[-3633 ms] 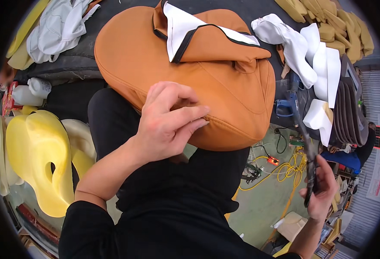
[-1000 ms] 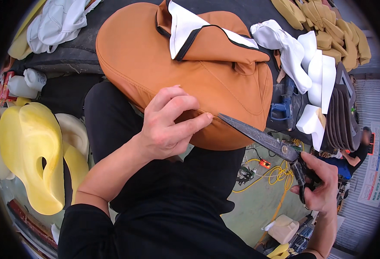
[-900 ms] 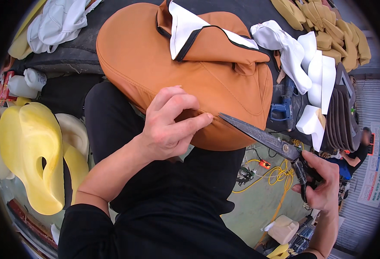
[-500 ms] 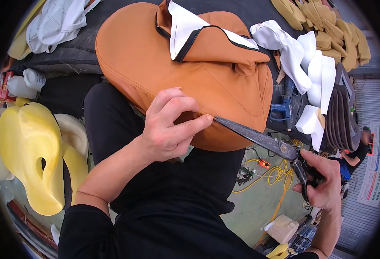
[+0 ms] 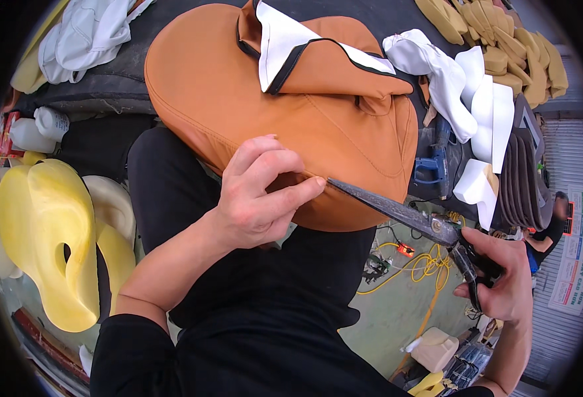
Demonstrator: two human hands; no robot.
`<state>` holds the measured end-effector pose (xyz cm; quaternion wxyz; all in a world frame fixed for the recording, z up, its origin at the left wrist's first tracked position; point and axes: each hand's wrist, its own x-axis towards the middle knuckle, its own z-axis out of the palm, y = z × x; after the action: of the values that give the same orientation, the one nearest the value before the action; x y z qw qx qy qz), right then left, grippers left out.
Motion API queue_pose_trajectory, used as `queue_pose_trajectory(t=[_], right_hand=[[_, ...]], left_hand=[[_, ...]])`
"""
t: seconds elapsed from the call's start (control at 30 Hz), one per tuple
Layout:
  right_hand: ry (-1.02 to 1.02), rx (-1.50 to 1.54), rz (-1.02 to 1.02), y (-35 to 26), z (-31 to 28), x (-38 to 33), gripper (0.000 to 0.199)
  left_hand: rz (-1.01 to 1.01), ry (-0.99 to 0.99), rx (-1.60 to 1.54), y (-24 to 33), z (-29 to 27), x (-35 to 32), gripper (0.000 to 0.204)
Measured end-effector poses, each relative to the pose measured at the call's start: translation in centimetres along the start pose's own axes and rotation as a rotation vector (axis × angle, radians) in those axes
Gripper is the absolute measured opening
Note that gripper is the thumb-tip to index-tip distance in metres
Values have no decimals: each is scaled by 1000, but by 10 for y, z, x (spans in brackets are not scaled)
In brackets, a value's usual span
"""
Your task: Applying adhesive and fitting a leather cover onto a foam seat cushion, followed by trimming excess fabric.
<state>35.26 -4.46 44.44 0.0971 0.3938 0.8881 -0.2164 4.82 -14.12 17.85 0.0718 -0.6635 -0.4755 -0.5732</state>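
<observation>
A tan-orange seat cover (image 5: 212, 73) with stitched seams lies over my lap and the dark surface ahead. A flap of it is folded back, baring a white underside (image 5: 277, 46) with black edging. My left hand (image 5: 259, 192) is closed in a pinch against the cover's near seam; whatever is between thumb and forefinger is too small to make out. Through the handles of large dark scissors (image 5: 397, 210) go the fingers of my right hand (image 5: 503, 274). The scissors' tips meet the seam right beside my left fingertips, and the blades look nearly together.
Yellow foam seat pieces (image 5: 46, 231) stand at left beside white bottles (image 5: 36, 129). To the right are a blue tool (image 5: 432, 169), white covers (image 5: 430, 79), dark stacked pads (image 5: 522, 182) and tan foam pieces (image 5: 503, 46). Yellow cable (image 5: 430, 264) coils on the floor. Another person (image 5: 548, 231) is farther right.
My right hand and the scissor handles have shifted slightly to the right, while the tips remain at the seam. My left hand has hardly moved.
</observation>
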Motion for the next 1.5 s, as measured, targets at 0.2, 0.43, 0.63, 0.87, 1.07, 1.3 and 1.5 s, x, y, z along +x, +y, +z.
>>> queue_pose_trajectory(t=[0.2,0.43,0.63,0.87,1.07,1.3,1.5], right_hand=[[-5,-38,-3,-7,-2,2,78],[27,-38,-15,-5,2,0,77],[117,306,195,20,16,-17,84],[112,149,25,25,19,-16,83],[86,133,15,24,16,-15,79],[15,180,108,12,5,-10,78],[18,70,54,-3,-1,-5,77]], left_hand=[[8,8,1,-1,1,-1,41],[15,17,13,-2,0,-3,42],[9,11,2,-1,0,-2,42],[12,16,3,-1,1,-3,42],[-33,-15,-3,2,-1,-2,32],[-25,5,-21,1,1,-1,35],[-35,5,-30,3,-2,-1,39]])
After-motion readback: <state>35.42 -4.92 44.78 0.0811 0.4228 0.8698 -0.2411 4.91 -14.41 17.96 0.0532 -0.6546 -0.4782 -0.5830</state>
